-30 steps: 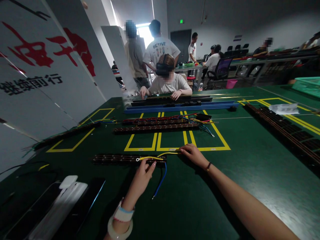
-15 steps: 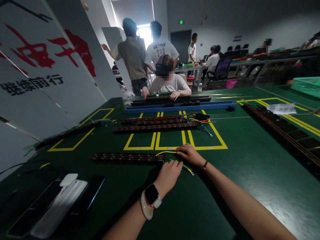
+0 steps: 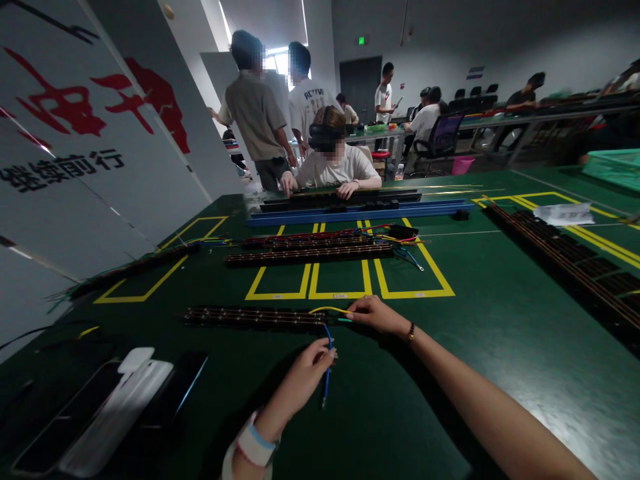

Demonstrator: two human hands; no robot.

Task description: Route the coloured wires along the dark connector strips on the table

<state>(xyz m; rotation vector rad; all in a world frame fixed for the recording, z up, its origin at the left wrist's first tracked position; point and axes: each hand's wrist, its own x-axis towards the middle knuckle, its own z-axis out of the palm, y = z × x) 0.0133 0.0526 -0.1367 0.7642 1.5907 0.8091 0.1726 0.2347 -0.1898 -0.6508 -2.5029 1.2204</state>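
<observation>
In front of me lies a long black strip with copper-coloured rails, with wires coming out at its right end. My left hand pinches a blue wire, whose terminal end hangs down toward me. Just right of the strip, my right hand is closed on a yellow wire that bows up from the strip's end. A short green piece of wire shows beside the right fingers; whether they grip it too is hidden.
Farther back lie more wired strips and blue rails, near a seated person. Phones rest at left front. Another long strip assembly and a green basket are on the right.
My left hand has moved left and toward me, drawing the blue wire out from the strip. My right hand stays on the yellow wire, shifted slightly left and down.
</observation>
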